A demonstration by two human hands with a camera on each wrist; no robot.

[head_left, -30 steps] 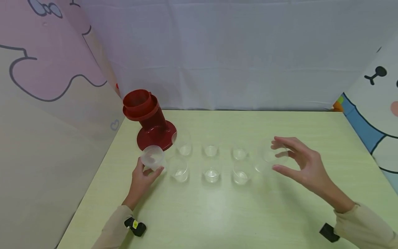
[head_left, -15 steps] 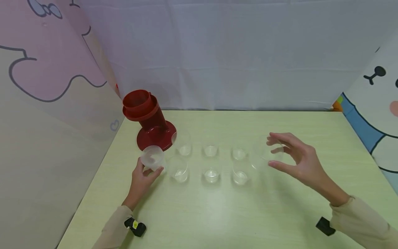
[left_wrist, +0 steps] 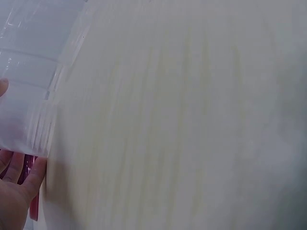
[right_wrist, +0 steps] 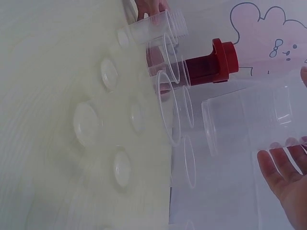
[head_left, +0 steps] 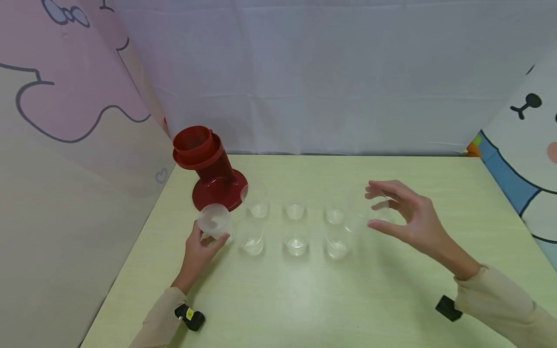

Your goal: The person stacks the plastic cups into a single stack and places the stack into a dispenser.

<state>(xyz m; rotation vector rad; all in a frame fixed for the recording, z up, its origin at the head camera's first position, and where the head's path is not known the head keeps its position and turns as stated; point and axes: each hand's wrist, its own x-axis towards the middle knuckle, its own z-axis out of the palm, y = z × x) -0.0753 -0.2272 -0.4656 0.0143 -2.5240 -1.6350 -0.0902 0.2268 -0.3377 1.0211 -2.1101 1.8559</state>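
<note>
Toward the left of the head view, my left hand (head_left: 197, 253) grips the side of an upright stack of clear plastic cups (head_left: 214, 220), its nested rims on top. That stack (left_wrist: 29, 110) fills the left edge of the left wrist view. On the right, my right hand (head_left: 406, 212) holds a single clear plastic cup (right_wrist: 240, 117) between thumb and fingers, raised over the table with its mouth down. Just left of it, several clear cups (head_left: 297, 245) stand upright on the table in two rows, front and back.
A dark red plastic holder (head_left: 217, 179) with a round base and a wide top stands at the back left, behind the stack. The pale wooden table (head_left: 287, 299) ends at a white cloth (head_left: 304, 82) behind. Printed panels (head_left: 87, 193) flank both sides.
My right hand has moved left and slightly toward the back with its cup, nearing the standing cups. The left hand and its stack have stayed in place.
</note>
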